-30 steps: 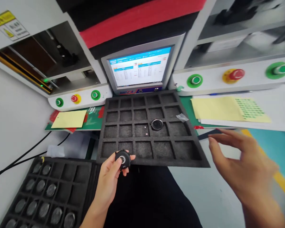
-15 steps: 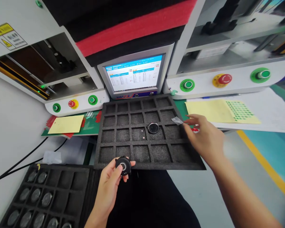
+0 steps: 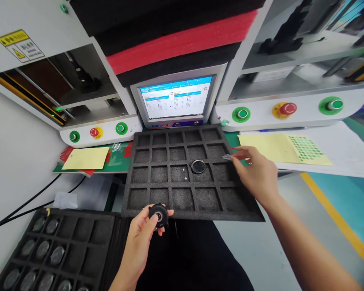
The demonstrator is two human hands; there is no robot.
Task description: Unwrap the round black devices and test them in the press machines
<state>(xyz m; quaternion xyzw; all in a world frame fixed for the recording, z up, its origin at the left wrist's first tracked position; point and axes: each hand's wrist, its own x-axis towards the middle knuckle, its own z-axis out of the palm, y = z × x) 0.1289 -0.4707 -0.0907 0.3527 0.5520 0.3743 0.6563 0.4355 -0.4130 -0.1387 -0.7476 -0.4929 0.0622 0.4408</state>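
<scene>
Two white machine housings, left (image 3: 54,24) and right (image 3: 261,109), fill the background. One red band (image 3: 185,40) between black ones, slung across the gap.

One green surface (image 3: 118,161) below, mostly covered.

Black foam trays: two. Centre tray (image 3: 206,215), five columns by four rows, twenty compartments; near part juts past the surface edge, above the person's dark-clothed legs (image 3: 197,254). Lower-left tray (image 3: 91,216), cut off by the frame; ten round watch bodies (image 3: 57,255) in view there, in rows of two, three and five, count partial.

One monitor (image 3: 176,99), lit, directly behind the centre tray.

Yellow sheets: two. Left sheet (image 3: 85,158) plain; right sheet (image 3: 263,147) bears rows of green marks, too many and small to count.

Hands: two. Left hand (image 3: 141,232) closed round one black watch body (image 3: 163,209), back face up, thumb across it, just over the near rim of the centre tray. Right hand (image 3: 257,171) at that tray's right side, thumb and forefinger narrowed to a pinch on one clear plastic piece (image 3: 227,157).

Front-panel buttons: four green (image 3: 241,114), two red (image 3: 288,108), split evenly by housing.

One dark-faced watch (image 3: 198,166) in the centre tray, fourth column, third row from the back, against the divider. Pale specks (image 3: 185,178): two, in the compartment just left; nature unclear.
</scene>
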